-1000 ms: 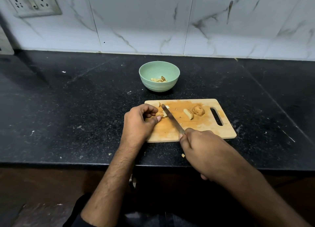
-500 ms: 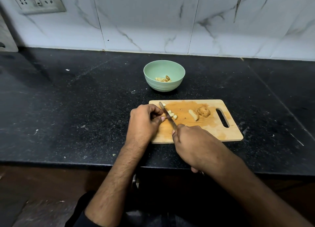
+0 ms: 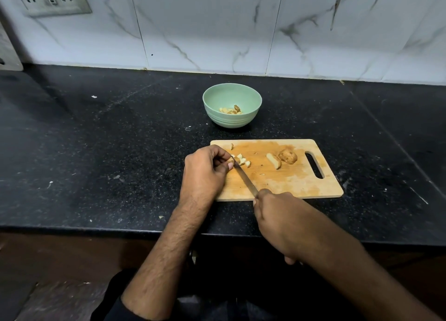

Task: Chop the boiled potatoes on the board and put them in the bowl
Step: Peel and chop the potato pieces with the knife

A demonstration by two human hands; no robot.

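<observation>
With the right hand [image 3: 281, 214] gripping the knife [image 3: 243, 176] and the left hand's [image 3: 205, 170] curled fingers [image 3: 225, 162] pinching a potato piece [image 3: 235, 161] right against the blade on the board [image 3: 289, 185], a slip could nick them or flick cut pieces [image 3: 243, 161] onto the desk [image 3: 96, 164], short of the bowl [image 3: 232, 104] beyond.

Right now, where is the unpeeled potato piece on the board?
In the head view the unpeeled potato piece lies on the board's far right part, just left of the handle slot, touching a pale wedge on its left.
</observation>
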